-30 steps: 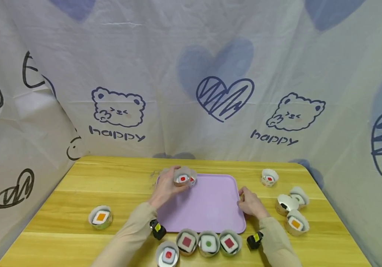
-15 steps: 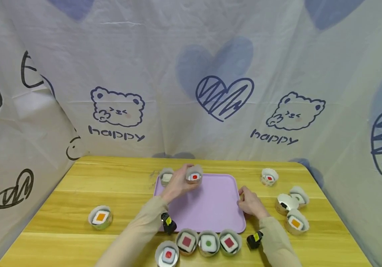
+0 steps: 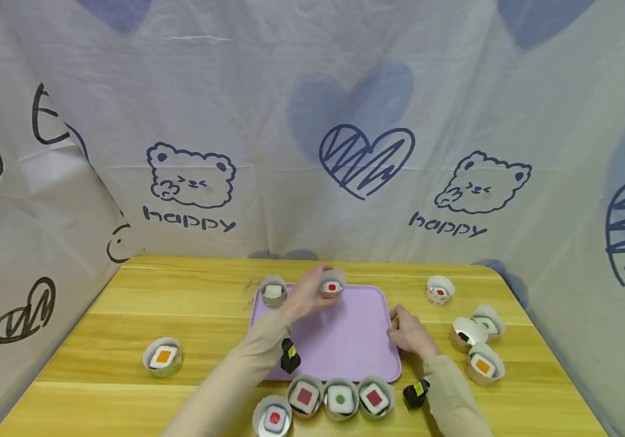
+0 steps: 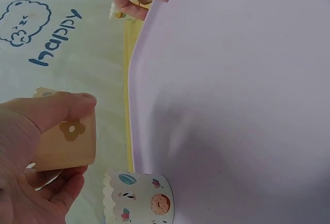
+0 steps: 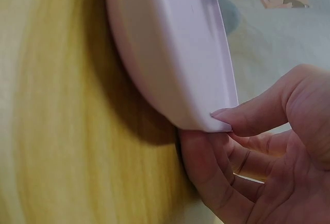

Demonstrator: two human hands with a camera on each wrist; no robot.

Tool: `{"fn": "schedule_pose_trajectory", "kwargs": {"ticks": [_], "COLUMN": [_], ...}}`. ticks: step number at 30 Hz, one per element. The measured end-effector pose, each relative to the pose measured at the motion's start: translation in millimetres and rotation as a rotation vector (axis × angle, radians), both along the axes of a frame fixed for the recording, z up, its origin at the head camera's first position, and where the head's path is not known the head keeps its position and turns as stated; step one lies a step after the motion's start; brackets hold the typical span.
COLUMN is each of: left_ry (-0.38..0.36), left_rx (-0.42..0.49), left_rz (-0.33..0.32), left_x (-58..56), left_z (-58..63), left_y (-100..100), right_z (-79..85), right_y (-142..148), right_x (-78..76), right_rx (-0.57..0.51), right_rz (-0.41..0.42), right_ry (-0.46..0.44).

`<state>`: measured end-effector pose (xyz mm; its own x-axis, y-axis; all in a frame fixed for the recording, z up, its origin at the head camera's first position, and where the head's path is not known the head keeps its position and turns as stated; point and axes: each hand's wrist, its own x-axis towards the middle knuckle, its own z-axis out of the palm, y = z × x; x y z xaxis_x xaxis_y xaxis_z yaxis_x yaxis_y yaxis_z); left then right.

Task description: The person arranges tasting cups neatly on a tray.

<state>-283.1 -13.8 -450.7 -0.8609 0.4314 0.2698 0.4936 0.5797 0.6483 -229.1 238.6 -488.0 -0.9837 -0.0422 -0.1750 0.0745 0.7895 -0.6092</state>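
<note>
My left hand [image 3: 306, 297] grips a paper baking cup [image 3: 332, 285] by its side, over the far edge of the lilac tray [image 3: 345, 340]. Inside the cup sits a white block with a red centre. The left wrist view shows this cup's tan wall [image 4: 77, 141] with a brown flower, raised above the tray between thumb and fingers. Below it, a white cup with a doughnut print [image 4: 139, 198] stands on the tray. A cup with a cream block [image 3: 273, 291] stands at the tray's far left corner. My right hand [image 3: 412, 332] pinches the tray's right rim [image 5: 219, 121].
Along the tray's near edge stand several filled cups [image 3: 341, 399], with one cup [image 3: 272, 417] nearer me. Another cup with an orange-centred block [image 3: 162, 357] is at left. Several cups [image 3: 484, 364] stand at right, with one [image 3: 440, 290] farther back. A printed cloth [image 3: 290, 200] hangs behind the table.
My left hand has moved right along the tray's far edge with the cup in its grip, uncovering the cup at the far left corner. The right hand stays on the tray's rim.
</note>
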Motion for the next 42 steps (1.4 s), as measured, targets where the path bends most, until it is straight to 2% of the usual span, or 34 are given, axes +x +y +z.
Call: {"fn": "schedule_pose_trajectory", "kwargs": {"ticks": [5, 13, 22, 25, 37, 42], "left_ry": [0.005, 0.004, 0.121, 0.138, 0.029, 0.013], "left_rx": [-0.08, -0.109, -0.28, -0.325, -0.382, -0.392], "left_rz": [0.025, -0.014, 0.013, 0.026, 0.153, 0.188], "left_x": [-4.2, -8.7, -12.1, -13.2, -15.4, -17.2], "left_z": [0.1, -2.3, -12.3, -15.6, -20.0, -22.8], "left_y": [6.7, 15.9, 24.8, 27.3, 36.7, 39.2], "right_z": [-0.8, -1.2, -1.7, -2.3, -2.2, -2.0], "right_y": [0.3, 1.0, 0.9, 0.8, 0.5, 0.6], "right_x": [0.4, 0.2, -0.6, -0.8, -0.9, -1.0], "right_rx": [0.002, 0.006, 0.002, 0.003, -0.007, -0.005], "right_rz": [0.001, 0.007, 0.0, 0.0, -0.002, 0.006], "right_ry": [0.004, 0.016, 0.014, 0.018, 0.014, 0.025]}}
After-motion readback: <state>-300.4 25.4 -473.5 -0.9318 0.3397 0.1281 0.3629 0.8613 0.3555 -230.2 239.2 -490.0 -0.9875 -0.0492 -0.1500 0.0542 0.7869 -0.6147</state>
